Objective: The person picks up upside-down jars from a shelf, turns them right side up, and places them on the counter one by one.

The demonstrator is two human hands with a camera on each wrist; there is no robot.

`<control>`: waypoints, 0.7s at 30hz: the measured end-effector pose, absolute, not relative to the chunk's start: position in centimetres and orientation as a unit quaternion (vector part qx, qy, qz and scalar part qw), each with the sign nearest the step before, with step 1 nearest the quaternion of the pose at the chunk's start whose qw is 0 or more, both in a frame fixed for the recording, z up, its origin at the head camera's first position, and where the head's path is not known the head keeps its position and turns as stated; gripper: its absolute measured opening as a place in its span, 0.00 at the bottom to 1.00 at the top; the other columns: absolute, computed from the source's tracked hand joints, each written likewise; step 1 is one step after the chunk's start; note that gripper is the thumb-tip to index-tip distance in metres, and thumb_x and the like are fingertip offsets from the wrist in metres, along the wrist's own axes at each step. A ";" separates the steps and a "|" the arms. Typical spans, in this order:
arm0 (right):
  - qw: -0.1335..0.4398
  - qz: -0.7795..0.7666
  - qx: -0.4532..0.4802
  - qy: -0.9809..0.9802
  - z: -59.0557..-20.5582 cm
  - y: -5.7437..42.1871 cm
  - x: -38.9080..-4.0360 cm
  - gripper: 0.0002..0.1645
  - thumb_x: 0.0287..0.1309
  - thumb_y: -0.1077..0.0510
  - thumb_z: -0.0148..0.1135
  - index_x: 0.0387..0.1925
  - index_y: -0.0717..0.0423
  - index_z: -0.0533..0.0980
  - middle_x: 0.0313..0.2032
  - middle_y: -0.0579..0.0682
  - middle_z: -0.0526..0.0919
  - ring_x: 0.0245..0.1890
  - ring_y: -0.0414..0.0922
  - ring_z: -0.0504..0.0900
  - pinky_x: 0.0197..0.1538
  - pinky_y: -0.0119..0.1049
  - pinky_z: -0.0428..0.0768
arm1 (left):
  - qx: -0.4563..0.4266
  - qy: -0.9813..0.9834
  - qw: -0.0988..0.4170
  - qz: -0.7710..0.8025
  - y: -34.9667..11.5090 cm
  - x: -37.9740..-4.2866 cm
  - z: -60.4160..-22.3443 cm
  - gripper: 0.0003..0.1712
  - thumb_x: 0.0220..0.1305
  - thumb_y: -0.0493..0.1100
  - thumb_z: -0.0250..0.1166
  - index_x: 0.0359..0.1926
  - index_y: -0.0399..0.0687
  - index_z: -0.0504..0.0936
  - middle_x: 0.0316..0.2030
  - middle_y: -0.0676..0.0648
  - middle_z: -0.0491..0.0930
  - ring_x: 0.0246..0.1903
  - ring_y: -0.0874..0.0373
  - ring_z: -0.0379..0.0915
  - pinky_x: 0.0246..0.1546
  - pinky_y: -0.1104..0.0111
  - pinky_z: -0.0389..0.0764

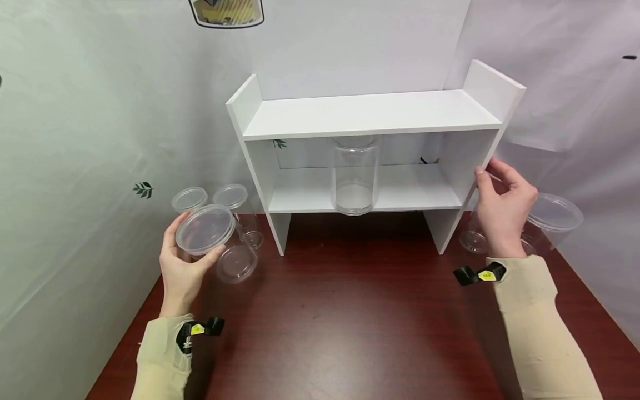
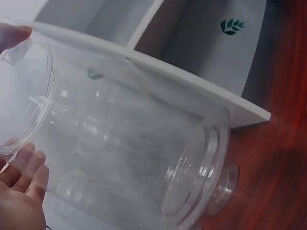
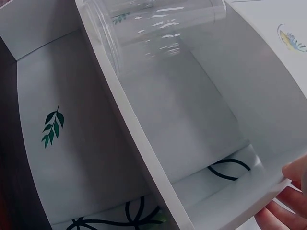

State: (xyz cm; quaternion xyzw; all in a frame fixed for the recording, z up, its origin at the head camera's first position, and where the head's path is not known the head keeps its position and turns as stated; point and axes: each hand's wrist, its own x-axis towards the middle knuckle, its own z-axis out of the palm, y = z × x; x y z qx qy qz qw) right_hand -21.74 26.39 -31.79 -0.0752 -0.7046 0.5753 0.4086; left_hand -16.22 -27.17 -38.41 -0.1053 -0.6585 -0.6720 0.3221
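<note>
In the head view my left hand (image 1: pixel 181 273) grips a clear plastic jar (image 1: pixel 237 261) near its translucent lid (image 1: pixel 205 229), with thumb and fingers on either side of the lid. The jar is tilted, and its body fills much of the left wrist view. Over on the other side, my right hand (image 1: pixel 506 208) pinches the front edge of the right side panel (image 1: pixel 492 145) of a white two-tier shelf (image 1: pixel 372 114). Another clear jar (image 1: pixel 355 176) stands on the lower tier, near the middle, its base at the front edge.
Two lidded clear jars (image 1: pixel 231 195) stand left of the shelf, behind the held one. To the right, partly behind my right hand, are a lidded clear jar (image 1: pixel 556 212) and another clear container (image 1: pixel 474 241). The dark red table (image 1: pixel 320 333) meets pale sheet-covered walls (image 1: pixel 100 139).
</note>
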 end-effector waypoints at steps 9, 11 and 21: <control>0.415 0.569 -0.072 -0.706 -31.9 26.3 -21.7 0.17 0.62 0.59 0.71 0.53 0.55 0.86 0.47 0.49 0.88 0.41 0.34 0.87 0.45 0.26 0.82 | -0.037 -0.697 0.336 -0.632 -28.8 -16.7 -40.0 0.52 0.43 0.19 0.76 0.72 0.42 0.69 0.63 0.42 0.72 0.59 0.49 0.69 0.59 0.72 0.72; 0.416 0.569 -0.071 -0.706 -31.9 26.3 -21.7 0.17 0.62 0.58 0.71 0.52 0.55 0.86 0.47 0.49 0.88 0.41 0.34 0.87 0.45 0.25 0.82 | -0.020 -0.709 0.331 -0.623 -29.1 -16.7 -40.3 0.53 0.43 0.20 0.77 0.72 0.44 0.69 0.63 0.42 0.72 0.59 0.50 0.69 0.59 0.73 0.71; 0.414 0.562 -0.079 -0.712 -31.9 26.4 -21.6 0.18 0.61 0.57 0.72 0.52 0.55 0.86 0.46 0.47 0.88 0.38 0.33 0.86 0.43 0.23 0.82 | 0.032 -0.761 0.312 -0.568 -30.5 -17.3 -42.3 0.57 0.44 0.26 0.80 0.75 0.47 0.64 0.66 0.44 0.70 0.61 0.57 0.68 0.64 0.76 0.66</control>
